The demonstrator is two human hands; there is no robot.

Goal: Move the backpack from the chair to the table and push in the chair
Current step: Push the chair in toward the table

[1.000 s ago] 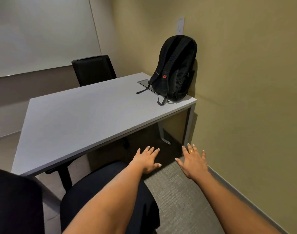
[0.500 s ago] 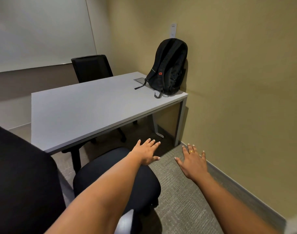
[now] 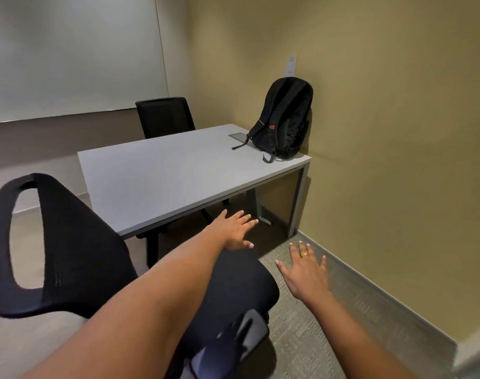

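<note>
The soft black cloth backpack (image 3: 284,119) stands on the grey bench (image 3: 178,170) by the wall, both hands (image 3: 237,231) (image 3: 307,272) are open and empty, and the black rolling mesh chair (image 3: 69,250) should push easily by its stiff backrest.

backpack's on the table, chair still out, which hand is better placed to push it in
Left, probably. The left hand is spread open over the front of the near chair's seat, while the right hand hovers open over the carpet beside it. The backpack already stands on the table.
</note>
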